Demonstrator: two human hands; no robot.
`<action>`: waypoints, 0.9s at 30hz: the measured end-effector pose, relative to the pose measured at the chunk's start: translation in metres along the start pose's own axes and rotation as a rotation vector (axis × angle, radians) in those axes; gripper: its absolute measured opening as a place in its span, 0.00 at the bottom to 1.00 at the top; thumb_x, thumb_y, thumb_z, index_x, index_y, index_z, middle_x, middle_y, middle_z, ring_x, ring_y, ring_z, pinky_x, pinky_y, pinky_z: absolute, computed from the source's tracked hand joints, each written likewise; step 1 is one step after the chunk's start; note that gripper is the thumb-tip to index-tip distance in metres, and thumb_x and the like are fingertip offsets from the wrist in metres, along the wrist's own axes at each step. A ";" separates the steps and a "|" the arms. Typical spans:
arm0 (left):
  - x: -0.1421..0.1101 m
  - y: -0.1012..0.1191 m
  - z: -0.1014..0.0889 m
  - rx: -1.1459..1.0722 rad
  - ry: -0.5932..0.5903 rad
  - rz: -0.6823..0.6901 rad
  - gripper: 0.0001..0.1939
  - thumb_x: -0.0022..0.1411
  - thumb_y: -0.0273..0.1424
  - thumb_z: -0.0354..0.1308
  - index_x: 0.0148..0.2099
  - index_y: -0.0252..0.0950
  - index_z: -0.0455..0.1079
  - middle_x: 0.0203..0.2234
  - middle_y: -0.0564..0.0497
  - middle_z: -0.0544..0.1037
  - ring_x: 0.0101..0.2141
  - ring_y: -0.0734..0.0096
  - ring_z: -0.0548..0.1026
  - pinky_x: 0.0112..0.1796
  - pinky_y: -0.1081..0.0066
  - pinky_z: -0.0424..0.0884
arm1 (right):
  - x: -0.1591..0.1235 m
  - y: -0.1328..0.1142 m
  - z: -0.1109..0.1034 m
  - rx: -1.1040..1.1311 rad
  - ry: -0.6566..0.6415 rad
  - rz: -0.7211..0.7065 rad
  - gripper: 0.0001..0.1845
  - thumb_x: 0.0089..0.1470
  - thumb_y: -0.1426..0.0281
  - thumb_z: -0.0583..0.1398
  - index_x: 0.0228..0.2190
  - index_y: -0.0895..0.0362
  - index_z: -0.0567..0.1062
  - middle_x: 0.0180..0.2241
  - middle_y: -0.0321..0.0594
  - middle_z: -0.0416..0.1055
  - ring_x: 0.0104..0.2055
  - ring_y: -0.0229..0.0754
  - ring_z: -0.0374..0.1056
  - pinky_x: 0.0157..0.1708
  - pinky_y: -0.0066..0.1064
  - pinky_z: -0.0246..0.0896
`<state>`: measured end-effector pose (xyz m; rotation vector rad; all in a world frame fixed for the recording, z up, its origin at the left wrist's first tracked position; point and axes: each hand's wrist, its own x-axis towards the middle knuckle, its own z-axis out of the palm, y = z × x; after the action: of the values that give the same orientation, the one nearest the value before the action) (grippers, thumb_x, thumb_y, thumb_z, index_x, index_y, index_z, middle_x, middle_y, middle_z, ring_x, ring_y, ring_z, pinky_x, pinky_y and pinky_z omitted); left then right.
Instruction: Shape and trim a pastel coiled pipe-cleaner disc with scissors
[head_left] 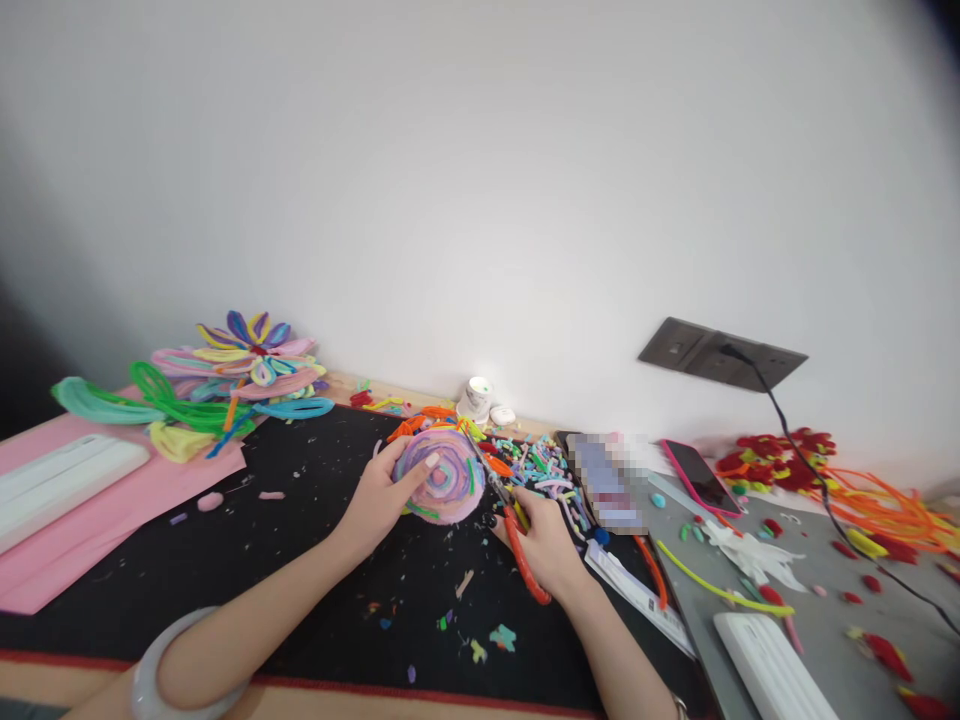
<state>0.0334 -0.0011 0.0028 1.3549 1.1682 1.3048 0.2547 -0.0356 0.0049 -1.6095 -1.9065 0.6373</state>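
My left hand (pixel 390 500) grips a round disc of coiled pipe cleaners (pixel 439 478), mostly pink and lilac with green and blue strands. Its thumb lies across the front and the fingers are behind, out of sight. My right hand (pixel 544 545) is closed around red-handled pliers (pixel 519 555), whose metal jaws point up at the disc's right edge. Whether the jaws touch the disc, I cannot tell. Just behind the disc lie orange pipe cleaner pieces (pixel 409 428) and a heap of small multicoloured offcuts (pixel 536 462).
A black mat (pixel 300 570) covers the work area. Pipe cleaner flowers (pixel 259 350) and pink paper (pixel 172 500) are at left, a white cup (pixel 475 400) by the wall. Two phones, one pink-edged (pixel 701 477), orange stems (pixel 892 505) and a plugged cord (pixel 799 445) are right.
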 end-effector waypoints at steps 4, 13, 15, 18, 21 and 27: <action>0.000 0.001 0.000 -0.064 -0.009 -0.013 0.17 0.55 0.43 0.61 0.40 0.36 0.71 0.35 0.50 0.78 0.38 0.60 0.75 0.39 0.67 0.71 | 0.000 -0.001 -0.002 0.049 -0.014 -0.022 0.13 0.48 0.65 0.58 0.21 0.54 0.58 0.18 0.28 0.53 0.22 0.34 0.47 0.22 0.26 0.42; 0.001 -0.004 0.000 -0.078 0.012 0.022 0.14 0.55 0.41 0.61 0.38 0.36 0.71 0.33 0.51 0.77 0.37 0.62 0.74 0.39 0.67 0.70 | 0.000 -0.001 -0.004 0.047 -0.021 -0.051 0.12 0.47 0.66 0.57 0.21 0.55 0.58 0.19 0.28 0.52 0.23 0.33 0.46 0.22 0.26 0.43; 0.002 -0.005 -0.001 -0.078 0.036 0.038 0.14 0.54 0.41 0.61 0.39 0.36 0.71 0.33 0.51 0.77 0.37 0.61 0.74 0.39 0.67 0.70 | 0.001 0.001 -0.004 0.061 -0.028 -0.055 0.13 0.48 0.66 0.58 0.21 0.55 0.58 0.19 0.27 0.51 0.23 0.33 0.45 0.22 0.25 0.42; 0.003 -0.006 -0.002 -0.183 0.051 0.048 0.14 0.54 0.39 0.62 0.40 0.37 0.71 0.34 0.52 0.76 0.37 0.64 0.73 0.39 0.68 0.70 | 0.002 0.006 -0.003 0.110 -0.041 -0.041 0.14 0.47 0.65 0.59 0.21 0.55 0.58 0.20 0.28 0.49 0.24 0.34 0.45 0.22 0.25 0.42; 0.005 -0.007 -0.002 -0.279 0.050 0.037 0.14 0.55 0.38 0.63 0.42 0.37 0.71 0.34 0.53 0.75 0.37 0.66 0.73 0.40 0.69 0.69 | 0.002 0.010 -0.001 0.185 -0.079 -0.031 0.14 0.47 0.65 0.59 0.22 0.55 0.59 0.21 0.28 0.49 0.24 0.33 0.45 0.23 0.25 0.42; 0.005 -0.011 -0.001 -0.334 0.008 0.022 0.14 0.56 0.37 0.63 0.43 0.37 0.70 0.36 0.52 0.75 0.40 0.65 0.73 0.42 0.68 0.69 | 0.001 0.010 0.001 0.276 -0.119 -0.036 0.14 0.49 0.64 0.59 0.23 0.56 0.59 0.22 0.29 0.49 0.25 0.33 0.45 0.24 0.25 0.43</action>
<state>0.0316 0.0051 -0.0073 1.1212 0.8942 1.4486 0.2611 -0.0330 -0.0030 -1.3875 -1.8326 0.9542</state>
